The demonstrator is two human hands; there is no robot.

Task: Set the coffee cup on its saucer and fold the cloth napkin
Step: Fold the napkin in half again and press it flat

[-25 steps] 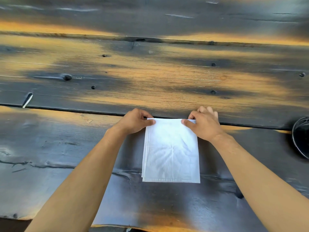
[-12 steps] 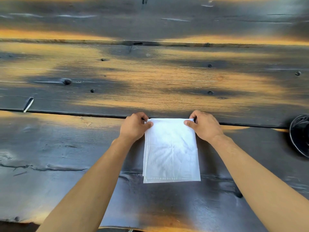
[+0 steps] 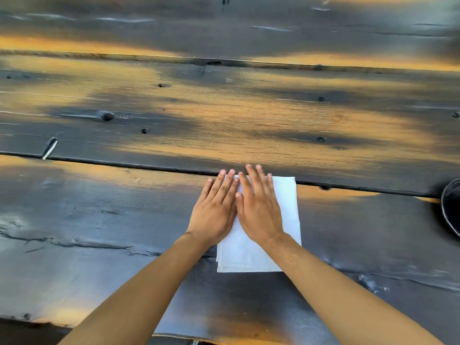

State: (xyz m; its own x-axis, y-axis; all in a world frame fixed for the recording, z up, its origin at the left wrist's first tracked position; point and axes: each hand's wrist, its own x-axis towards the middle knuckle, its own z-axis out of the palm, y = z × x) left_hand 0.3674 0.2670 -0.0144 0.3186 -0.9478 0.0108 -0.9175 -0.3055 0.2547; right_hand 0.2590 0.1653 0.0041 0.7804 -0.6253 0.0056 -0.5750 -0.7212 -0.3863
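napkin: white cloth napkin (image 3: 286, 207) is lying as a layered rectangle on the dark scorched-wood counter (image 3: 124, 220) | hands: left hand (image 3: 214, 212) and right hand (image 3: 258, 210) are pressing it, fingers spread flat | left: cup-on-saucer is looking undone (only a dark round rim (image 3: 450, 207) is showing at the right edge)

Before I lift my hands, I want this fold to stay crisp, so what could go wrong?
1. Stacked layers show at the napkin's near left corner; they may spring open on release.
2. Both flat hands, left hand and right hand, cover its left part only; sliding them could skew the layers.
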